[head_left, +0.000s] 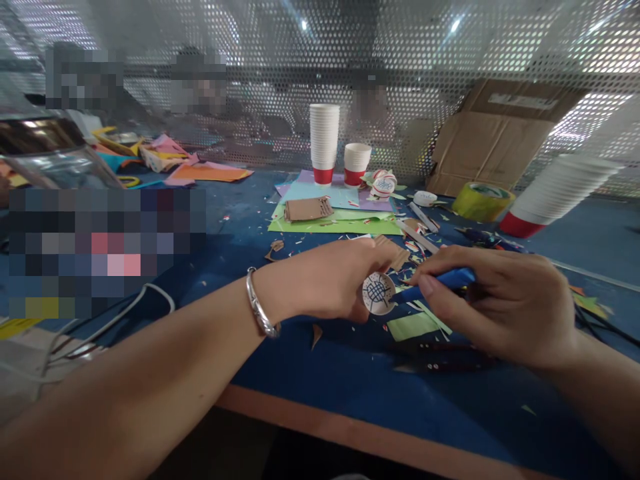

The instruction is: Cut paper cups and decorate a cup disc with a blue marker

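My left hand (340, 277), with a silver bracelet at the wrist, grips a small round white disc (379, 294) by its left edge. Dark blue lines and dots cover the face of the disc. My right hand (495, 300) is closed around a blue marker (440, 283), whose tip is at the right edge of the disc. Whether the tip touches the surface is too small to tell. Just beyond my left fingers lies a piece of brown corrugated cardboard (393, 252). A strip of light green paper (413, 326) is below the marker.
Dark-handled snips (440, 358) lie near the front edge. Stacked paper cups (324, 143) stand behind coloured sheets (333, 223). Yellow tape (483, 201), a tilted cup stack (563, 193) and a cardboard box (500, 137) are at right. Paper scraps litter the blue table (300, 373).
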{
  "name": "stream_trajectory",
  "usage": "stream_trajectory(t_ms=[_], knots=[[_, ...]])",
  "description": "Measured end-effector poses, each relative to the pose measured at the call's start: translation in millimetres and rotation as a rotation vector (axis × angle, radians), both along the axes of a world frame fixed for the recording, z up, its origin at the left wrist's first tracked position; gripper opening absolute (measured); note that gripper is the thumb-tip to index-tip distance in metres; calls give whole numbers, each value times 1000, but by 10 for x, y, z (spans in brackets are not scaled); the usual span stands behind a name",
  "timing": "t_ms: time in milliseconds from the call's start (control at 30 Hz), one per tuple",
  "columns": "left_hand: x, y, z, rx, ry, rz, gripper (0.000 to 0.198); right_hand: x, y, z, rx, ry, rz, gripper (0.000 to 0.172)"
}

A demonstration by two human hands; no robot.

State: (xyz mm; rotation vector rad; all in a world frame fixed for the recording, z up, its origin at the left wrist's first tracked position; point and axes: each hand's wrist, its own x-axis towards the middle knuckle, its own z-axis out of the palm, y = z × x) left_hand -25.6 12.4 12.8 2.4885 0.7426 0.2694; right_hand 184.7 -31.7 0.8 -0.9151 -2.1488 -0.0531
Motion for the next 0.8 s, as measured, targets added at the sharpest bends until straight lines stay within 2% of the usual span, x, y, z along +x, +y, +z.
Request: stream_trajectory(t_ms=[333, 800], knots=[[4, -17, 35, -3, -14, -21, 54, 2, 6, 1, -3, 20, 1, 10], [-8, -24, 53, -16, 26, 20, 49, 19, 8, 24, 30, 5, -21, 9]])
